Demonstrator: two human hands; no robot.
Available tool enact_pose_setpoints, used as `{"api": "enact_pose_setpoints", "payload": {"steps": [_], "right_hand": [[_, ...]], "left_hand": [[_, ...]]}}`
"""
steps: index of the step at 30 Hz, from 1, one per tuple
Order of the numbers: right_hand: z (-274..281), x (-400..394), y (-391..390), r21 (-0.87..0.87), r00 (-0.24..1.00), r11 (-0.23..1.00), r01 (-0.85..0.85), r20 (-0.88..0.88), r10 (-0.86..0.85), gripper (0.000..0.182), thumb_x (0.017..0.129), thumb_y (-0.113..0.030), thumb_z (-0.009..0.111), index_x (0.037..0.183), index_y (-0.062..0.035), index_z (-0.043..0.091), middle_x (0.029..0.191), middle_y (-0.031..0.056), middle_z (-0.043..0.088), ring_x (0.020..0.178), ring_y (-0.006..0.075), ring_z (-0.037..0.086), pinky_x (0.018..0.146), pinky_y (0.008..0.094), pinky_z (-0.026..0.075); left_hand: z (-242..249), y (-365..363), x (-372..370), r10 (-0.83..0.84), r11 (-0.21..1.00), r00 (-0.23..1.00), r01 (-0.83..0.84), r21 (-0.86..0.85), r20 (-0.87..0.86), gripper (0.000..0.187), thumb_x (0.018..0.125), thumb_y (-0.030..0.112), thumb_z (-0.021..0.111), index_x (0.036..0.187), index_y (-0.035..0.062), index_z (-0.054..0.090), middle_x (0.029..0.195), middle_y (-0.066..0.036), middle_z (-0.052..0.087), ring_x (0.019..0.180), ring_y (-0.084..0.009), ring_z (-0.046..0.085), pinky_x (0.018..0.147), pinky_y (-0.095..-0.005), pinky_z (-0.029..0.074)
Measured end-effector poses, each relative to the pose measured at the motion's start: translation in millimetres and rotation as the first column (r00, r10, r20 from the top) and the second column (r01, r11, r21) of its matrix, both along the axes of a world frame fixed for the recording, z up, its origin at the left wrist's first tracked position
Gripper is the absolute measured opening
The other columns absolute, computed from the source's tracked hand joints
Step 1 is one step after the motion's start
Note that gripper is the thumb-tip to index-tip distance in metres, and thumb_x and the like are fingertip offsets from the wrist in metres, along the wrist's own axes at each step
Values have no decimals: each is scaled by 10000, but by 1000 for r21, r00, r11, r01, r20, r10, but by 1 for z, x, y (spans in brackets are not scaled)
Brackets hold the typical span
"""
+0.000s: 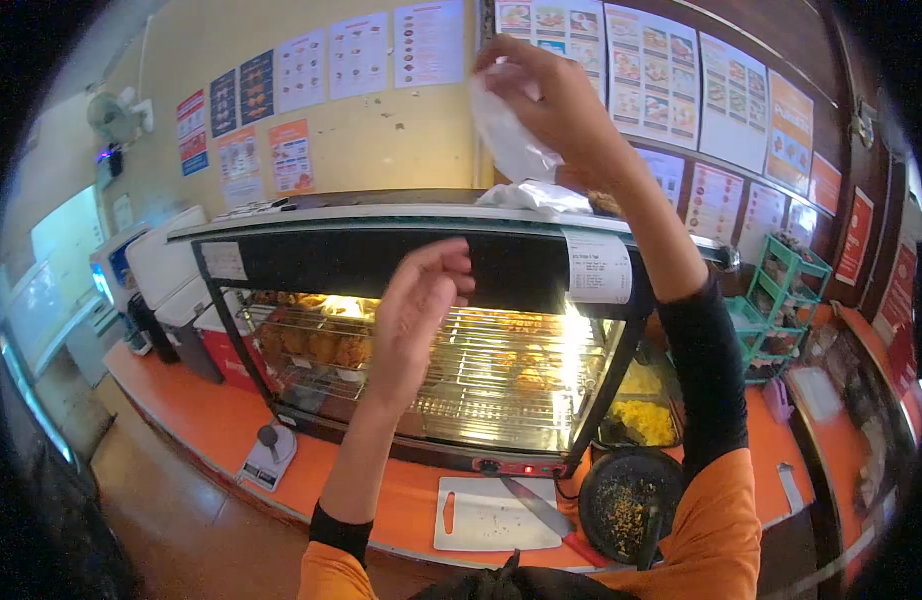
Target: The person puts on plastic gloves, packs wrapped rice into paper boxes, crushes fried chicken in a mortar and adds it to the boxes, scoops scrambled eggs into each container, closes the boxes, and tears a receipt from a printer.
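My right hand (546,95) is raised above the display warmer, its fingers pinching a thin, whitish plastic bag (516,135). More white plastic (536,197) lies on top of the warmer, just below it. My left hand (418,315) is in front of the warmer's dark upper panel, fingers bent and apart from the thumb, with nothing seen in it. Behind the glass of the warmer (501,255), fried food (326,348) sits on wire racks, and a printed paper (598,267) is stuck to the upper right of its front.
On the orange counter (381,505) are a white cutting board (481,520), a knife (541,508) with a red handle, a stone mortar (621,500), yellow food in a tray (643,422) and a small scale (270,458). A green rack (776,300) stands right.
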State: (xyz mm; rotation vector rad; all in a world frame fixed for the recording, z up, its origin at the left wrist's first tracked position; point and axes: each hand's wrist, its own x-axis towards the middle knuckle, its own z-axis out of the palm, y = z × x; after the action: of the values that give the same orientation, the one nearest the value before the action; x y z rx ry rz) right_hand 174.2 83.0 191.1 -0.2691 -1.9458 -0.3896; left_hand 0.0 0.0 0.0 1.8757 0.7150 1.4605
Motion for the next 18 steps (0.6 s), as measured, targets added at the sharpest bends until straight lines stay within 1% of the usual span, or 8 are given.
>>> {"api": "enact_pose_setpoints", "payload": {"steps": [3,4,6,9,11,12,14,18], "right_hand": [[-30,-13,-51,10,986,995,-99,133,97,280,799,-15,600,1068,-75,650,981,115,695,894,209,688,784,313,529],[-38,-14,-65,-60,958,991,-123,252,134,300,786,-6,602,1076,-67,649,976,107,692,873,205,677,779,317,527],[-43,-11,-76,-200,857,964,-176,450,250,352,757,-9,632,1106,-55,644,966,78,683,835,188,639,788,322,514],[-40,-4,-84,-231,821,942,-244,467,328,388,725,-32,682,1110,-70,648,946,63,672,838,166,626,800,320,502],[-39,2,-90,-333,843,931,-149,450,295,438,675,-88,749,1101,-73,652,886,49,642,809,144,613,773,312,494],[-42,3,-91,-349,858,928,-132,428,283,457,656,-117,771,1096,-75,655,851,46,624,793,135,607,752,304,490],[-53,1,-89,-327,882,939,-103,407,238,509,611,-185,816,1085,-82,663,758,33,582,753,127,593,695,283,473],[-85,-7,-95,-555,806,824,-117,431,405,477,627,-173,799,1073,-73,663,754,42,614,732,157,615,679,297,486]], "left_hand": [[30,-12,1,-126,992,928,113,57,352,744,826,317,741,1409,47,366,1316,-137,470,1138,-211,521,988,-372,414],[29,-10,5,253,867,933,-336,368,257,776,789,309,771,1403,42,378,1322,-136,467,1146,-205,524,975,-345,425],[29,-7,8,587,475,755,-614,630,292,807,752,300,800,1396,38,391,1327,-135,464,1153,-200,528,962,-318,436],[36,-13,-9,550,482,827,-430,763,118,878,670,275,852,1379,18,403,1289,-112,514,1145,-186,547,934,-301,459],[32,-23,-12,-80,994,986,67,89,145,840,725,324,808,1381,-6,400,1213,-75,583,1059,-176,595,903,-292,479],[30,-25,-13,-168,932,933,256,-257,319,830,765,371,776,1390,-18,392,1172,-52,618,1001,-171,623,875,-284,494],[13,-22,-17,-166,924,974,208,-322,154,867,807,492,712,1428,-7,368,1187,-41,615,1031,-157,606,896,-292,482],[-23,-39,-19,-457,569,544,787,-239,703,863,795,528,716,1407,6,403,1220,-40,585,1031,-131,584,895,-288,467]]}}
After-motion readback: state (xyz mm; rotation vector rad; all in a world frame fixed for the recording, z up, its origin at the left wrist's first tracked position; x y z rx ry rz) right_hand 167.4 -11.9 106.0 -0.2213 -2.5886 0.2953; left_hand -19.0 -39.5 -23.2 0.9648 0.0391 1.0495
